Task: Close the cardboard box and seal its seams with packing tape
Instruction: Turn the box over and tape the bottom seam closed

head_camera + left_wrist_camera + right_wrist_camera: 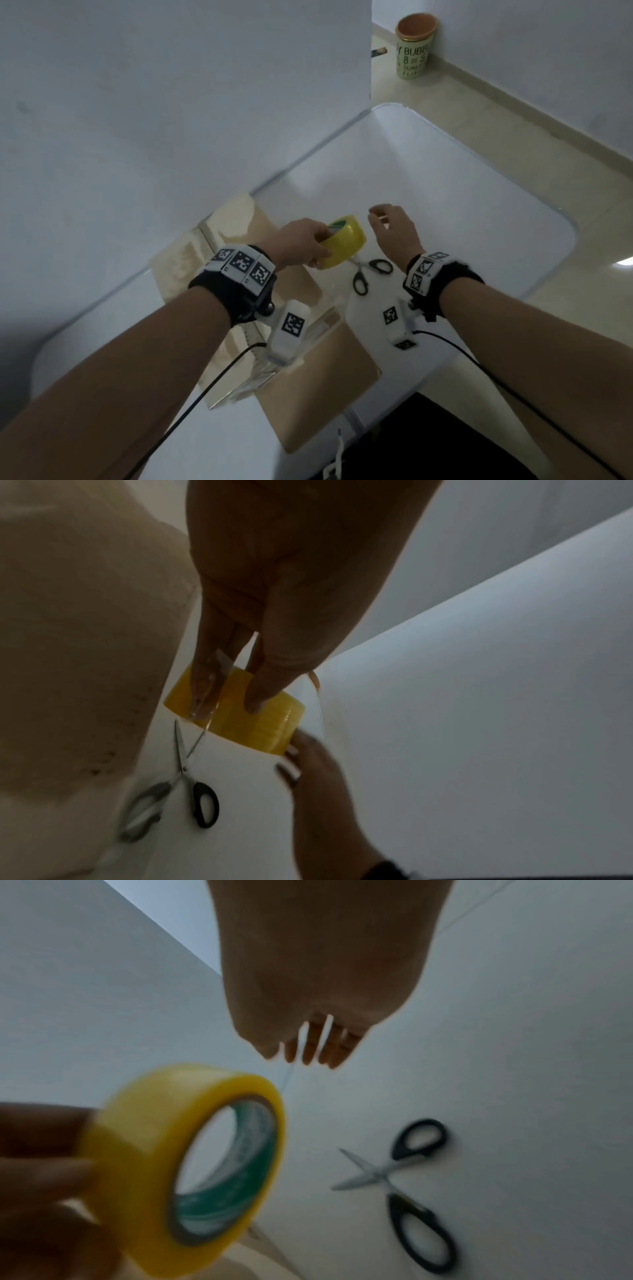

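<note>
My left hand (320,245) grips a yellow roll of packing tape (346,246) above the white table, fingers over its outer face (240,718) and its green core (240,1164) turned toward my right wrist. Just right of the roll, my right hand (375,216) pinches what looks like the free end of a thin clear strip (287,1077) running back to the roll. Under my left forearm lies the brown cardboard box (308,394), with clear tape across its top and a pale flap at its far end (85,642).
Black-handled scissors (371,274) lie with blades apart on the table (445,192), below the roll and beside the box. A white wall stands to the left. On the floor at the back right stands a green cup-shaped bin (414,44). Black cables trail from both wrists.
</note>
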The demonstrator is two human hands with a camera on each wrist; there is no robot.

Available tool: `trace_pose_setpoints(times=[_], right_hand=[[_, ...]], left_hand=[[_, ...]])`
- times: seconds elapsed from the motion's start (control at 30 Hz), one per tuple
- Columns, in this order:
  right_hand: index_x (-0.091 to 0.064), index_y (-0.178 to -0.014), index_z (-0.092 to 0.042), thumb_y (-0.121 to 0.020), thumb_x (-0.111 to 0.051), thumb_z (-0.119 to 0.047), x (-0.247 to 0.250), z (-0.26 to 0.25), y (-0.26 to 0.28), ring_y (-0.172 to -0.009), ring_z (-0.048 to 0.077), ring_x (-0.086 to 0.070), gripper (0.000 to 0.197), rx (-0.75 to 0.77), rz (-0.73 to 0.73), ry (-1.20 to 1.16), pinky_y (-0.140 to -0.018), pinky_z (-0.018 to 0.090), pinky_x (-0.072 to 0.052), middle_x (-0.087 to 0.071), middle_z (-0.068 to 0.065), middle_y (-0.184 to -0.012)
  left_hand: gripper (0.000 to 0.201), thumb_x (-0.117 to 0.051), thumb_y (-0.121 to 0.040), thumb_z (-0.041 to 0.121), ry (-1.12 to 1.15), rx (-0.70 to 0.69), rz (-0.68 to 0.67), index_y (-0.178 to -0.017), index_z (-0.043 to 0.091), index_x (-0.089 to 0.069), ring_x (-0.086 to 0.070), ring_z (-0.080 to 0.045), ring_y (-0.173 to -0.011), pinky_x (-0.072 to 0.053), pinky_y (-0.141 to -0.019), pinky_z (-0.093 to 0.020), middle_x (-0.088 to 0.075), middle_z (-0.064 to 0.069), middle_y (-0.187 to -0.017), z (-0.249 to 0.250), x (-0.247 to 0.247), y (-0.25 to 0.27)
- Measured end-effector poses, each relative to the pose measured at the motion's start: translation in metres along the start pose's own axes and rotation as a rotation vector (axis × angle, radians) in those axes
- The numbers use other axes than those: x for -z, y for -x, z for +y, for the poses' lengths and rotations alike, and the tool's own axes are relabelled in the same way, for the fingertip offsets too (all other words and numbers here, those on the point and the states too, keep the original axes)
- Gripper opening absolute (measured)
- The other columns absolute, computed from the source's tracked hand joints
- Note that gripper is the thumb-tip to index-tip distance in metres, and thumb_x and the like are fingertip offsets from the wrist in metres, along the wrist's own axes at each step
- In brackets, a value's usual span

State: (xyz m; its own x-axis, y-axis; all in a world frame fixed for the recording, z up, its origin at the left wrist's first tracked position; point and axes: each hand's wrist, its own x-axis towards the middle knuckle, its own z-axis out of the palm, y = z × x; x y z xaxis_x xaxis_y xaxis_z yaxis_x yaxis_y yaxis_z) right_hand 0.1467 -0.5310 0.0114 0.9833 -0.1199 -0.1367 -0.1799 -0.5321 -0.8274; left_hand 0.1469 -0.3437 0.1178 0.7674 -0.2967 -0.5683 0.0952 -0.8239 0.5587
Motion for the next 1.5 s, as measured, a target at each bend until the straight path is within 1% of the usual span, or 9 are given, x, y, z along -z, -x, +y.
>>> trace_pose_setpoints(times=[0.2, 0.4, 0.63, 0.8, 0.93, 1.07, 1.27, 1.4, 1.5], right_hand=[[-0.059, -0.120, -0.024, -0.084, -0.054, -0.042, 0.017, -0.056, -0.006, -0.101, 0.020, -0.059, 0.040, 0.459, -0.408, 0.450, -0.091, 0.032, -0.036, -0.069, -0.002, -0.104], [-0.039, -0.131, -0.021, -0.082, -0.069, -0.033, 0.023, -0.059, -0.011, -0.083, 0.023, -0.057, 0.059, 0.240, -0.502, 0.289, -0.068, 0.030, -0.040, -0.060, 0.002, -0.093], [-0.040, -0.135, -0.036, -0.084, -0.067, -0.035, 0.022, -0.055, -0.019, -0.079, 0.020, -0.052, 0.058, 0.148, -0.457, 0.229, -0.071, 0.030, -0.040, -0.053, -0.005, -0.077], [-0.062, -0.106, -0.027, -0.086, -0.063, -0.028, 0.028, -0.048, -0.027, -0.094, 0.025, -0.061, 0.020, 0.093, -0.275, 0.193, -0.079, 0.033, -0.048, -0.067, 0.003, -0.100], [-0.059, -0.101, -0.030, -0.084, -0.064, -0.032, 0.033, -0.042, -0.033, -0.091, 0.028, -0.062, 0.018, 0.058, -0.205, 0.298, -0.071, 0.031, -0.045, -0.067, 0.004, -0.099], [-0.054, -0.113, -0.020, -0.089, -0.059, -0.028, 0.040, -0.020, -0.042, -0.091, 0.032, -0.059, 0.026, 0.031, -0.139, 0.483, -0.070, 0.033, -0.042, -0.062, 0.010, -0.103], [-0.046, -0.126, -0.015, -0.093, -0.057, -0.029, 0.039, 0.035, -0.056, -0.082, 0.031, -0.060, 0.037, -0.079, -0.269, 0.647, -0.069, 0.037, -0.050, -0.063, 0.015, -0.104], [-0.025, -0.150, -0.016, -0.098, -0.048, -0.018, 0.020, 0.038, -0.059, -0.102, 0.033, -0.061, 0.058, -0.111, -0.454, 0.676, -0.078, 0.037, -0.053, -0.056, 0.019, -0.128], [-0.009, -0.154, -0.023, -0.097, -0.048, -0.018, 0.016, 0.046, -0.054, -0.072, 0.026, -0.058, 0.069, -0.153, -0.477, 0.641, -0.057, 0.032, -0.047, -0.059, 0.020, -0.109]], left_hand=[[0.031, -0.062, -0.084, 0.011, -0.228, 0.006, -0.003, -0.114, 0.006, -0.067, -0.068, -0.027, -0.096, -0.054, -0.091, -0.041, -0.072, -0.012, -0.104, 0.016, 0.014, -0.015], [0.040, -0.061, -0.087, 0.006, -0.467, -0.114, 0.142, -0.126, 0.012, -0.056, -0.054, -0.027, -0.104, -0.039, -0.077, -0.024, -0.043, -0.009, -0.126, 0.020, 0.017, -0.031], [0.018, -0.052, -0.088, 0.005, -0.350, -0.135, 0.359, -0.101, 0.009, -0.064, -0.063, -0.026, -0.096, -0.051, -0.081, -0.036, -0.069, -0.009, -0.102, 0.027, 0.005, -0.039], [0.038, -0.047, -0.095, 0.011, -0.379, -0.208, 0.196, -0.130, 0.021, -0.058, -0.060, -0.027, -0.111, -0.046, -0.094, -0.032, -0.064, -0.008, -0.124, 0.044, -0.005, -0.041], [0.037, -0.050, -0.096, 0.016, -0.263, -0.195, 0.147, -0.129, 0.028, -0.060, -0.060, -0.023, -0.110, -0.042, -0.092, -0.024, -0.064, -0.006, -0.125, 0.050, -0.008, -0.044], [0.026, -0.055, -0.092, 0.013, 0.246, -0.098, 0.113, -0.111, 0.020, -0.071, -0.069, -0.011, -0.097, -0.054, -0.094, -0.034, -0.073, -0.001, -0.107, 0.046, 0.004, -0.040], [0.017, -0.056, -0.094, 0.010, 0.509, 0.009, 0.233, -0.100, 0.017, -0.071, -0.069, -0.019, -0.096, -0.055, -0.089, -0.030, -0.072, -0.006, -0.107, 0.018, 0.023, -0.028], [0.020, -0.051, -0.096, 0.005, 0.505, 0.043, 0.276, -0.105, 0.011, -0.068, -0.067, -0.015, -0.090, -0.053, -0.086, -0.028, -0.069, -0.007, -0.107, 0.004, 0.017, -0.020], [0.022, -0.049, -0.097, 0.006, 0.447, 0.036, 0.271, -0.106, 0.012, -0.068, -0.067, -0.015, -0.093, -0.052, -0.084, -0.026, -0.069, -0.003, -0.109, -0.002, 0.009, -0.014]])
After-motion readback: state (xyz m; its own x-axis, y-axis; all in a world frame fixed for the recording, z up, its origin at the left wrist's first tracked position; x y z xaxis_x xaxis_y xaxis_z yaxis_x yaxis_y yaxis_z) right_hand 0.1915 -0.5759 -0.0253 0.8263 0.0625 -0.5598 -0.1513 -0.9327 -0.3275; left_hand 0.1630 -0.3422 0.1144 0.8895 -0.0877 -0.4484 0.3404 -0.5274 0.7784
